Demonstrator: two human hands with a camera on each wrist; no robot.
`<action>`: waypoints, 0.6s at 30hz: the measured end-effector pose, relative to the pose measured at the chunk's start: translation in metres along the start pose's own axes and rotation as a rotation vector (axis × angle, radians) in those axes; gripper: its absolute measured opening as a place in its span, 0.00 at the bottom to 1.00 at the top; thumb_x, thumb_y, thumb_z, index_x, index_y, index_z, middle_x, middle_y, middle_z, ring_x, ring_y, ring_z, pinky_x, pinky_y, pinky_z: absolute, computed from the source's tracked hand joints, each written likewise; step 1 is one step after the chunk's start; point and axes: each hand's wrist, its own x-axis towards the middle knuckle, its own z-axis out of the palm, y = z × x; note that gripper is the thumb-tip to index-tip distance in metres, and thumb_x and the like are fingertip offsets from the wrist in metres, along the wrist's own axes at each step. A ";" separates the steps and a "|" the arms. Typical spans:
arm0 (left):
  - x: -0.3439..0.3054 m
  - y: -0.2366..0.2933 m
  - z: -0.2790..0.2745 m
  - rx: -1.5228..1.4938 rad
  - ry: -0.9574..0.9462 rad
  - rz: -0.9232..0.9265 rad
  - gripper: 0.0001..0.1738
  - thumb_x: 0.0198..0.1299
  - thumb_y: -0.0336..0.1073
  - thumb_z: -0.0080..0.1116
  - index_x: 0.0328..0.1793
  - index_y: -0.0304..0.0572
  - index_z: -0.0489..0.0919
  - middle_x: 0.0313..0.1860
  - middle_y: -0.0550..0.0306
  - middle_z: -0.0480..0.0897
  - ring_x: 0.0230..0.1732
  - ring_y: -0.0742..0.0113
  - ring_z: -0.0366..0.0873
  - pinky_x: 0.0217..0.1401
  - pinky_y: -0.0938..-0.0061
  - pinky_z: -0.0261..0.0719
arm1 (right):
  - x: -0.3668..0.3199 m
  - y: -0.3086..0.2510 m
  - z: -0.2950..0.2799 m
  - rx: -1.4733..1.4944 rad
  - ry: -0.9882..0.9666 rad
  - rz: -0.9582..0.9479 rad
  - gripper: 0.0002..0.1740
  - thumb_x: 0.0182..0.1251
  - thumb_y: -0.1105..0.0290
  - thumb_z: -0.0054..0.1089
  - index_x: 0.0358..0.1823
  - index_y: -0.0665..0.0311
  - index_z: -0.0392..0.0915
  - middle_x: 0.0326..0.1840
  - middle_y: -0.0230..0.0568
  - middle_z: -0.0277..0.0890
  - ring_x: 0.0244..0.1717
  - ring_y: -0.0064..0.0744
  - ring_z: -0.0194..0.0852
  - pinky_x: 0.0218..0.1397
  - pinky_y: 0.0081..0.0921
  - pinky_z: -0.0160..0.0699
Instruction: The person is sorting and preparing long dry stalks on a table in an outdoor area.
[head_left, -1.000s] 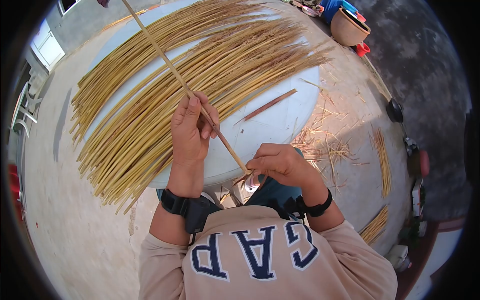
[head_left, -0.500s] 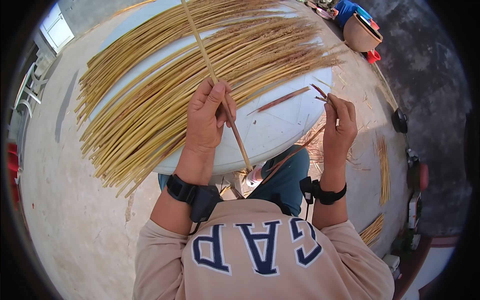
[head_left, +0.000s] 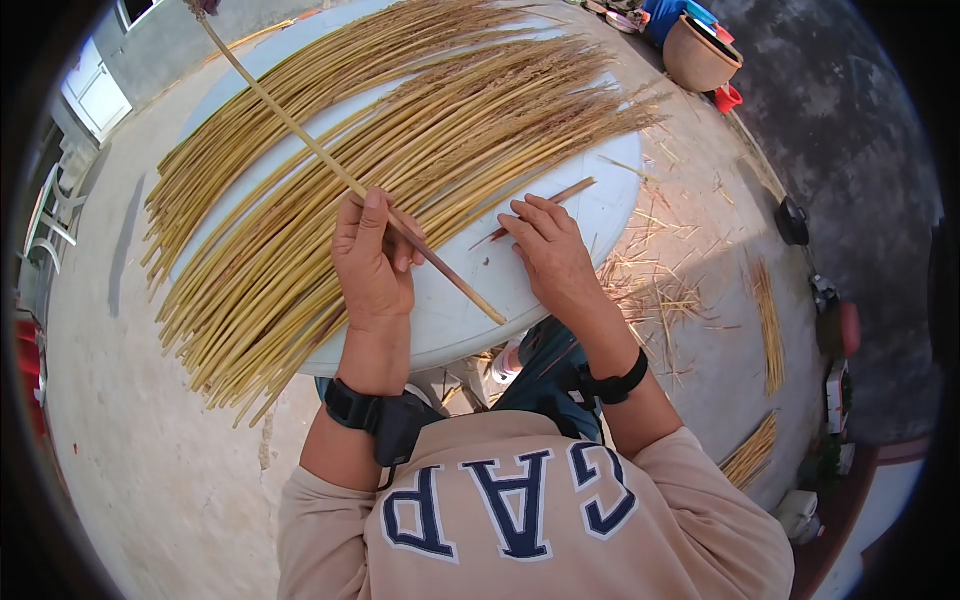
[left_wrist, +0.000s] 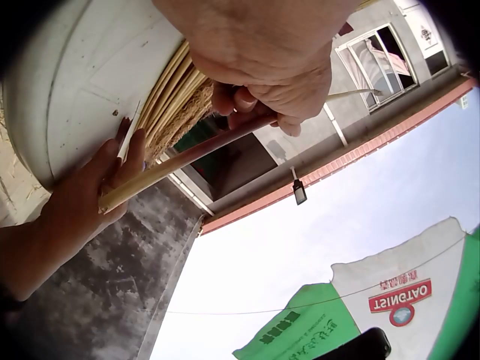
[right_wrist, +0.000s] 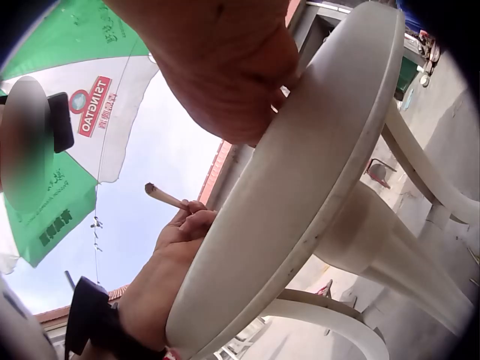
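Note:
The left hand [head_left: 375, 262] grips a long stalk [head_left: 290, 122], its dark seed head up at the top left and its bare cut end [head_left: 498, 318] over the table's near edge. In the left wrist view the left hand [left_wrist: 262, 52] curls round the darker part of this stalk [left_wrist: 195, 152]. The right hand [head_left: 556, 252] lies low over the table, fingers extended, across a reddish-brown dry strip [head_left: 572, 191] that shows on both sides of it. Whether the fingers touch the strip is unclear. In the right wrist view the right hand [right_wrist: 225, 67] is over the table's edge.
Two broad rows of stalks [head_left: 270, 250] cover much of the round table [head_left: 450, 335]. Scraps [head_left: 655, 290] litter the ground at the right, near two small bundles [head_left: 767, 325]. A clay pot [head_left: 700, 55] stands at the top right.
The right hand, which pinched dark scraps out to the right half a second ago, has moved left over the table strip with its fingers extended. The gripped stalk now leans further left.

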 end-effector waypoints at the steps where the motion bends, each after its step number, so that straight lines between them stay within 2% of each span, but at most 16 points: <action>1: 0.000 0.000 0.000 0.001 0.001 0.001 0.09 0.64 0.38 0.49 0.33 0.42 0.71 0.16 0.51 0.75 0.08 0.78 0.57 0.12 0.83 0.62 | 0.001 0.004 0.003 0.002 0.000 0.000 0.17 0.50 0.79 0.53 0.45 0.65 0.74 0.48 0.45 0.71 0.55 0.46 0.64 0.56 0.38 0.64; 7: -0.001 0.000 -0.003 0.020 -0.075 0.014 0.10 0.64 0.41 0.49 0.34 0.45 0.72 0.16 0.53 0.76 0.08 0.78 0.58 0.12 0.84 0.61 | 0.000 0.022 -0.007 0.013 -0.100 0.033 0.12 0.48 0.79 0.52 0.37 0.66 0.75 0.41 0.43 0.71 0.50 0.45 0.65 0.53 0.37 0.64; 9: -0.001 0.000 -0.003 0.027 -0.067 0.023 0.10 0.64 0.41 0.49 0.35 0.45 0.72 0.15 0.52 0.76 0.08 0.77 0.58 0.12 0.84 0.61 | -0.005 0.039 -0.015 -0.164 -0.086 0.130 0.11 0.48 0.79 0.53 0.36 0.67 0.76 0.41 0.44 0.70 0.47 0.46 0.65 0.53 0.37 0.63; 11: -0.001 -0.001 -0.003 0.022 -0.064 0.026 0.10 0.64 0.41 0.49 0.35 0.44 0.72 0.15 0.52 0.75 0.08 0.77 0.58 0.12 0.84 0.61 | -0.013 0.056 -0.020 -0.413 0.122 0.291 0.14 0.48 0.79 0.55 0.39 0.67 0.75 0.45 0.47 0.69 0.50 0.48 0.64 0.56 0.39 0.61; 12: -0.001 0.000 -0.003 0.017 -0.063 0.030 0.11 0.64 0.42 0.48 0.35 0.44 0.72 0.15 0.52 0.75 0.08 0.77 0.58 0.12 0.84 0.61 | -0.015 0.059 -0.025 -0.491 0.145 0.388 0.19 0.51 0.77 0.56 0.48 0.69 0.71 0.52 0.52 0.66 0.56 0.50 0.61 0.59 0.43 0.58; 13: -0.002 0.001 -0.003 0.015 -0.061 0.031 0.11 0.64 0.42 0.48 0.35 0.44 0.72 0.15 0.52 0.75 0.08 0.77 0.58 0.12 0.84 0.61 | -0.013 0.053 -0.029 -0.492 0.143 0.385 0.19 0.51 0.77 0.56 0.48 0.69 0.71 0.52 0.52 0.66 0.56 0.50 0.61 0.59 0.43 0.58; 15: -0.003 0.001 0.000 0.002 -0.034 0.045 0.12 0.65 0.43 0.47 0.35 0.43 0.71 0.15 0.54 0.73 0.07 0.77 0.56 0.13 0.83 0.60 | -0.010 0.029 -0.034 -0.089 0.095 0.269 0.26 0.56 0.73 0.57 0.58 0.69 0.64 0.61 0.54 0.60 0.65 0.51 0.53 0.66 0.47 0.51; 17: -0.003 0.001 -0.001 -0.033 -0.074 0.051 0.13 0.65 0.44 0.46 0.35 0.43 0.70 0.15 0.56 0.72 0.07 0.77 0.55 0.13 0.82 0.59 | -0.010 -0.014 -0.031 -0.071 -0.183 0.026 0.30 0.59 0.67 0.55 0.62 0.68 0.60 0.67 0.52 0.55 0.70 0.50 0.46 0.71 0.48 0.42; 18: -0.003 0.002 -0.002 -0.067 -0.102 0.068 0.14 0.65 0.45 0.45 0.35 0.43 0.69 0.14 0.57 0.71 0.07 0.77 0.55 0.13 0.81 0.59 | -0.014 -0.030 -0.023 -0.008 -0.279 -0.085 0.34 0.58 0.59 0.56 0.63 0.67 0.59 0.69 0.50 0.52 0.72 0.47 0.41 0.73 0.47 0.35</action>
